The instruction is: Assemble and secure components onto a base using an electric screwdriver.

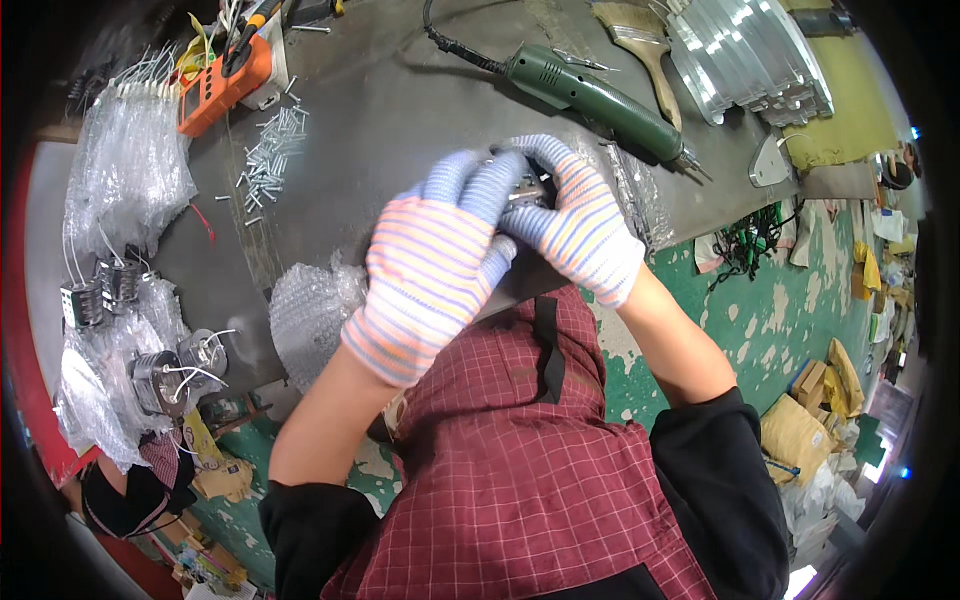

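Both of my hands wear striped knit gloves and meet over a small metal part [527, 190] on the grey metal table [400, 110]. My left hand [440, 262] covers the part from the near left, fingers curled around it. My right hand [582, 225] grips it from the right, fingers bent over its top. Most of the part is hidden under the gloves; only a bit of shiny metal shows between the fingers.
A green electric screwdriver [590, 95] lies just beyond my hands. Loose screws [270, 155] are scattered at the left, near an orange tool [225, 80]. A brush [645, 45] and stacked metal plates [750, 55] sit at the far right. Bubble wrap [310, 310] and wired motor parts [170, 375] lie at the left.
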### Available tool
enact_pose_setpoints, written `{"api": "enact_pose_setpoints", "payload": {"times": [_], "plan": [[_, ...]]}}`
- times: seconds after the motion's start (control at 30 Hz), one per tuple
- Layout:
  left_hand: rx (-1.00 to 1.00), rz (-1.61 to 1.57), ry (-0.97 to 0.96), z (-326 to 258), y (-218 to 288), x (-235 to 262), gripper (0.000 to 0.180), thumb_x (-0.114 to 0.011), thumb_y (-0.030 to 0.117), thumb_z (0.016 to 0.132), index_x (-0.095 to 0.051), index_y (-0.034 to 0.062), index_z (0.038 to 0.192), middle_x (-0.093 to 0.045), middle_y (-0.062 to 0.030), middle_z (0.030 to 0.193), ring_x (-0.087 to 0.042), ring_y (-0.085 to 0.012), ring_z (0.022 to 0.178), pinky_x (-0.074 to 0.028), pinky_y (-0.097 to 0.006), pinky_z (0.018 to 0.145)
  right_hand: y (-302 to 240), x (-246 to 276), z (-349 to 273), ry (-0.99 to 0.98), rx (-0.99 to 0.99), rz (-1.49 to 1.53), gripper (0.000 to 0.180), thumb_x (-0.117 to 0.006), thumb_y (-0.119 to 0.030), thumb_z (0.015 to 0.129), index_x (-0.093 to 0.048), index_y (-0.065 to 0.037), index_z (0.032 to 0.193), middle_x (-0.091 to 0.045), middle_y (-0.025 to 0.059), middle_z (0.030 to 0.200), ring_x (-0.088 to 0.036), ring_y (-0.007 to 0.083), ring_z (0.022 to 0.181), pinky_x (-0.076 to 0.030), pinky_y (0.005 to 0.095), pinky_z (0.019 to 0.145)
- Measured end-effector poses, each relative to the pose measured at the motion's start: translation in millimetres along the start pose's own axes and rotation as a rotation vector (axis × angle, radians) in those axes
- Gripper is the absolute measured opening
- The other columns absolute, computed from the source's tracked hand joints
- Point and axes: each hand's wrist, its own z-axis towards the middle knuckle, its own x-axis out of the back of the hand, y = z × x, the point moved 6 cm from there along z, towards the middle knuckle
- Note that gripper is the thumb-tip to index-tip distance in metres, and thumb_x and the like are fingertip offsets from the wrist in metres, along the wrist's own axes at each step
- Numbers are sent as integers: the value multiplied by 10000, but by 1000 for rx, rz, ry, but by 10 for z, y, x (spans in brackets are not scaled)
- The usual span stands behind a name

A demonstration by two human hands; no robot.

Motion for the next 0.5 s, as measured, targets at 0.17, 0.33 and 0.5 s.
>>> {"api": "enact_pose_setpoints", "payload": {"times": [0.17, 0.33, 0.5], "plan": [[-59, -552, -58, 25, -185, 4, 548, -735, 99, 784, -562, 73, 1303, -619, -206, 1185, -652, -375, 1023, -524, -420, 915, -144, 91, -305, -352, -100, 319, 792, -713, -69, 884, -283, -32, 1548, -620, 114, 1164, -609, 153, 991, -514, 316, 894], [158, -1017, -163, -65, -251, -25, 537, -764, 101, 794, -560, 44, 1287, -627, -178, 1202, -643, -330, 1104, -502, -393, 970, -244, 83, -421, -478, -132, 438, 647, -759, -56, 861, -443, -33, 1425, -645, 82, 1089, -612, 118, 955, -513, 289, 872], [50, -195, 9, -219, -222, 433, 571, -775, 225, 785, -558, 20, 1273, -582, -183, 1282, -555, -403, 1224, -378, -479, 1106, -52, 293, -283, -160, -21, 9, 372, -789, -191, 847, -624, -34, 1141, -672, 45, 993, -627, 129, 937, -512, 284, 855]]}}
